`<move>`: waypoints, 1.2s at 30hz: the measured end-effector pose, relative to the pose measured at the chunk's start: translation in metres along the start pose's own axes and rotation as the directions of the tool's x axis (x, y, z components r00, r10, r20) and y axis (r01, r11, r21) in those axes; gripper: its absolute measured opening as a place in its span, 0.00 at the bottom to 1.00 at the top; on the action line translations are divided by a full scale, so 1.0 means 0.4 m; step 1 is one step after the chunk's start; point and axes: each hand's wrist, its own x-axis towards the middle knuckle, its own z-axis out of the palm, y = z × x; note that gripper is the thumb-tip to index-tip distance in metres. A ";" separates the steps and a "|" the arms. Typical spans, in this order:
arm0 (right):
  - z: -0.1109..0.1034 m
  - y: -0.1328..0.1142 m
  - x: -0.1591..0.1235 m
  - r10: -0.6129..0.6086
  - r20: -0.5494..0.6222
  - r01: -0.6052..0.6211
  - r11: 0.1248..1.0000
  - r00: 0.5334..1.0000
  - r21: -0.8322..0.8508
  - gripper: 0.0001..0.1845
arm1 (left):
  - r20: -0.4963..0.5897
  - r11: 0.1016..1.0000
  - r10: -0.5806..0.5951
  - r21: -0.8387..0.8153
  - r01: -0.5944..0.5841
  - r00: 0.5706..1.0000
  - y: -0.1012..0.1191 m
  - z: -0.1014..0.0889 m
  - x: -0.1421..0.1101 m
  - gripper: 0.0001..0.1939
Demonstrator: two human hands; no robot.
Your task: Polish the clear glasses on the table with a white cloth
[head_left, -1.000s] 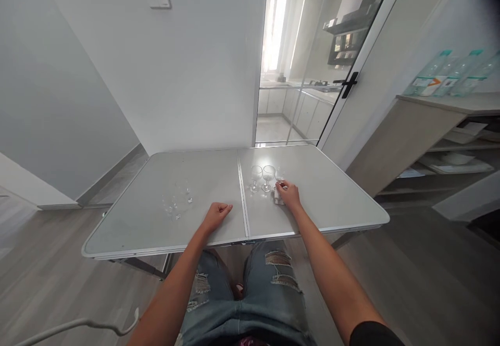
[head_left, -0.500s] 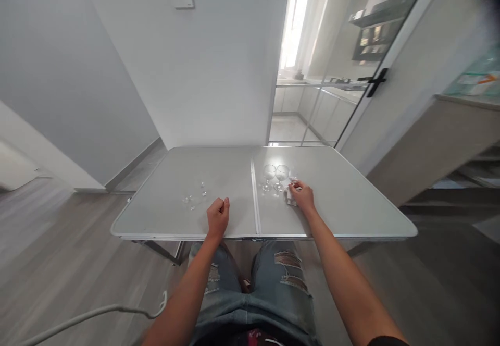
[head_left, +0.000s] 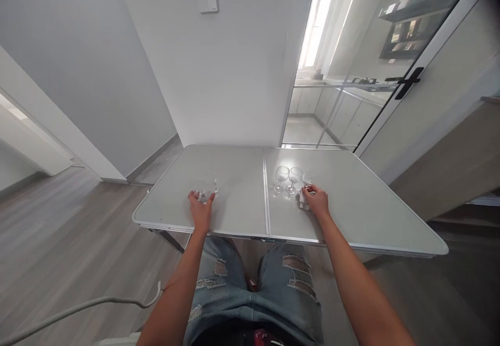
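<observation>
Toward the bench's [head_left: 238, 215] left edge, my left hand [head_left: 201, 211] has its grip spread around clear glassware [head_left: 203, 198]; contact is unclear. Right of the seam, two stemmed glasses [head_left: 288, 179] stand beside my right hand [head_left: 317, 200], its grip pinched on a third glass's [head_left: 307, 180] base.

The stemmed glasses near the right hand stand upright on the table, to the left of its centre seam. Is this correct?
Not quite: the head view shows the stemmed glasses to the right of the centre seam. They do stand upright on the table, near the right hand.
</observation>
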 end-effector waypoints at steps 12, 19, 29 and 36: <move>0.004 0.003 -0.002 0.044 -0.052 -0.047 0.997 0.998 -0.057 0.26 | 0.060 0.967 0.200 -0.171 -0.188 0.978 0.044 0.018 -0.037 0.25; -0.004 -0.016 -0.016 0.083 -0.072 -0.086 0.996 0.994 -0.038 0.32 | 0.392 0.902 0.414 -0.054 -0.429 0.821 0.097 0.166 -0.101 0.30; -0.045 -0.033 -0.045 0.243 -0.109 -0.209 0.945 0.964 0.252 0.28 | 0.477 0.834 0.466 0.045 -0.550 0.745 0.093 0.232 -0.111 0.29; -0.100 -0.136 -0.199 0.159 0.460 -0.487 0.277 0.874 0.829 0.17 | 0.542 0.827 0.487 -0.035 -0.561 0.685 0.098 0.228 -0.112 0.29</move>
